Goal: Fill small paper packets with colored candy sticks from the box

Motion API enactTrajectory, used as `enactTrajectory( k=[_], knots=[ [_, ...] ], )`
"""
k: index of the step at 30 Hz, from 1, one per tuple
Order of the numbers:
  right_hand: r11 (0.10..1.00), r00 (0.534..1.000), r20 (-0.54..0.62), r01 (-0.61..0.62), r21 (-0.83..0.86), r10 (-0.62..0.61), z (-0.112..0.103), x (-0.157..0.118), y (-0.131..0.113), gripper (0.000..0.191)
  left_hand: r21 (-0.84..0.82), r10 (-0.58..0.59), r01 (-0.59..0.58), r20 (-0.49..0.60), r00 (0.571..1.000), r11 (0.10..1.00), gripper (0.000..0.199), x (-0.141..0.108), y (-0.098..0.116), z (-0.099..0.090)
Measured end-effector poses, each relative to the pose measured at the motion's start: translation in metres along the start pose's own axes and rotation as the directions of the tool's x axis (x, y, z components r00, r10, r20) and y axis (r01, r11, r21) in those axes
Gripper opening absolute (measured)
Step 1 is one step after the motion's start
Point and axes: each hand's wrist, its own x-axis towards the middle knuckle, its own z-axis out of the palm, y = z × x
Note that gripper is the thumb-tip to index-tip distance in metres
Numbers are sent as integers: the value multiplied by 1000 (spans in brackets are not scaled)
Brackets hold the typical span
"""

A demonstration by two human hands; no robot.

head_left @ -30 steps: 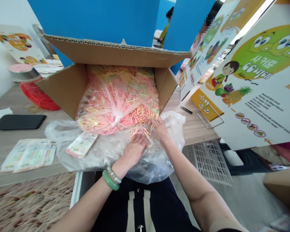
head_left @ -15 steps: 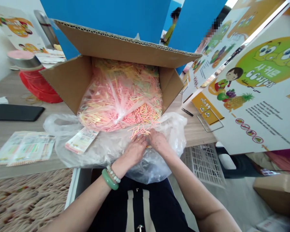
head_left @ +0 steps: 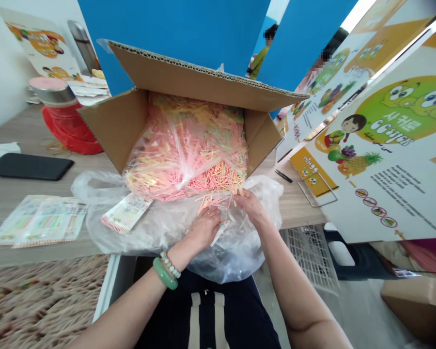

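Thin pink and yellow candy sticks [head_left: 218, 199] lie loose on a clear plastic sheet [head_left: 174, 218], in front of an open cardboard box [head_left: 111, 128]. Inside the box, a big clear bag [head_left: 181, 145] is full of such sticks. My left hand [head_left: 201, 230] rests on the sheet, fingers closed around a small printed packet [head_left: 220, 233], mostly hidden by the hand. At the right end of the loose sticks, my right hand [head_left: 250, 206] has its fingertips pinched on a few of them. A stack of printed packets [head_left: 127, 213] lies on the sheet to the left.
More flat packets [head_left: 39, 220] and a black phone [head_left: 29, 166] lie on the table's left. Behind them stands a jar with a red wrap [head_left: 67, 123]. Black tweezers [head_left: 283, 175] and a large printed carton [head_left: 385, 160] are at right. A person [head_left: 259, 60] shows beyond the blue partition.
My right hand has moved right and slightly up, away from my left hand. More of the packet at my left hand now shows. The view has shifted slightly.
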Motion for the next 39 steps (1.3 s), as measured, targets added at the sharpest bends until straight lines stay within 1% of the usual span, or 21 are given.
enactTrajectory(
  k=[1, 2, 3, 4, 7, 9, 12, 14, 16, 19, 22, 25, 27, 29, 31, 33, 35, 36, 39],
  knots=[
    [986, 999, -29, 40, 165, -35, -1, -2, 2, 17, 10, -2, 2, -3, 1000, 1000, 29, 0, -1, 1],
    [948, 996, -62, 82, 307, -66, -1, -4, 3, 20, 21, -2, 2, -5, 1000, 1000, 29, -1, -1, 1],
    [910, 992, -94, 120, 398, -89, 1, -5, 5, 23, 30, 0, 1, -7, 1000, 1000, 28, -1, -1, 2],
    [893, 987, -123, 145, 425, -102, 3, -7, 6, 24, 36, 1, -1, -9, 1000, 999, 28, -1, -2, 2],
    [915, 967, -228, 187, 358, -109, 13, -10, 11, 27, 40, 8, -7, -15, 1000, 999, 29, -2, -3, 3],
    [920, 954, -271, 214, 328, -125, 17, -13, 13, 30, 42, 9, -9, -14, 1000, 999, 28, -2, -3, 3],
    [902, 958, -249, 230, 365, -144, 23, -18, 16, 27, 56, 3, -3, -6, 1000, 998, 24, -2, -2, 1],
    [894, 967, -228, 202, 400, -117, 26, -19, 18, 21, 70, 2, -2, -1, 1000, 998, 20, -3, 2, -2],
    [883, 969, -234, 178, 434, -81, 29, -20, 19, 15, 70, 20, -20, 0, 1000, 997, 16, -3, 9, -8],
    [831, 974, -219, 170, 529, -60, 30, -21, 21, 13, 23, 63, -61, -56, 996, 998, 16, 2, 24, -19],
    [769, 987, -153, 138, 624, -53, 30, -22, 23, 19, 12, 124, -124, -116, 985, 992, 16, 17, 38, -27],
    [730, 987, -140, 153, 666, -79, 30, -21, 25, 23, 9, 154, -154, -77, 985, 988, 14, 37, 45, -27],
    [708, 980, -160, 194, 680, -115, 31, -19, 26, 23, -21, 126, -126, -30, 992, 992, 13, 48, 45, -24],
    [694, 975, -177, 221, 686, -136, 33, -18, 27, 20, -71, 97, -97, 6, 995, 993, 15, 53, 43, -22],
    [711, 975, -174, 219, 668, -137, 34, -19, 27, 16, -146, 85, -83, 8, 996, 986, 16, 54, 42, -24],
    [754, 972, -181, 230, 615, -149, 35, -19, 27, 15, -206, 74, -79, -32, 997, 975, 17, 51, 41, -28],
    [781, 957, -214, 285, 555, -198, 35, -20, 26, 14, -187, 83, -94, -64, 994, 978, 18, 48, 42, -32],
    [780, 946, -230, 318, 539, -227, 36, -20, 27, 13, -150, 103, -110, -54, 993, 983, 18, 47, 42, -34],
    [763, 920, -271, 387, 517, -283, 37, -20, 28, 11, -55, 156, -153, 47, 987, 987, 21, 46, 45, -33]
  ],
)
